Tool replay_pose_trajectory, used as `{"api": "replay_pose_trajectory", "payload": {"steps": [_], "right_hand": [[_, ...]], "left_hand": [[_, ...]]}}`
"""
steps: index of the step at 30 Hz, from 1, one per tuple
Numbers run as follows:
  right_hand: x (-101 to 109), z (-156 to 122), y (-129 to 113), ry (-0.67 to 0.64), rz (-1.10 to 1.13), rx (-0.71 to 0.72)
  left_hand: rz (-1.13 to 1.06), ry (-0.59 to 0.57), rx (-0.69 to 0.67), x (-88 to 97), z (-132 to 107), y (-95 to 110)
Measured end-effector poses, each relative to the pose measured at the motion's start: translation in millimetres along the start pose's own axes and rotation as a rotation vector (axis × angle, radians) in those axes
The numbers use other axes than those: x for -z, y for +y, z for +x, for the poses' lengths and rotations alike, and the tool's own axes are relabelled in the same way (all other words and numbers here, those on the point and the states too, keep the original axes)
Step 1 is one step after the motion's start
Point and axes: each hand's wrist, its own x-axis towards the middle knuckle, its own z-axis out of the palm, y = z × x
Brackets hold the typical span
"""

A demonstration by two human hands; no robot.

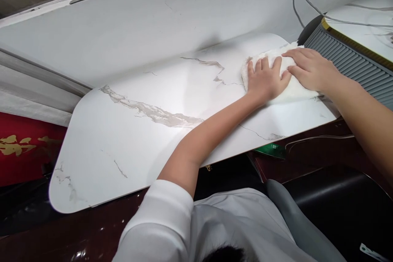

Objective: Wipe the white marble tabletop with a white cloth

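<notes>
The white marble tabletop (129, 143) runs wide and bare to my left and ends in rounded corners. The white cloth (294, 89) lies at its right end, just beside the grey ribbed panel (346, 63). My left hand (265, 80) and right hand (308, 67) lie flat on the cloth side by side, fingers extended, palms down, clasping nothing.
</notes>
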Motion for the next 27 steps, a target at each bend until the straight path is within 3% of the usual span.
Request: {"api": "replay_pose_trajectory", "payload": {"steps": [8, 14, 27], "right_hand": [[-15, 82, -18, -0.067, 0.005, 0.020], [-41, 137, -14, -0.032, -0.130, -0.060], [-52, 181, -11, 0.041, -0.112, 0.023]], "left_hand": [[-0.074, -0.061, 0.057, 6.6, 59, -57], [-0.073, -0.058, 0.046, 11.3, 85, -87], [-0.027, -0.010, 0.078, 12.9, 117, -115]]}}
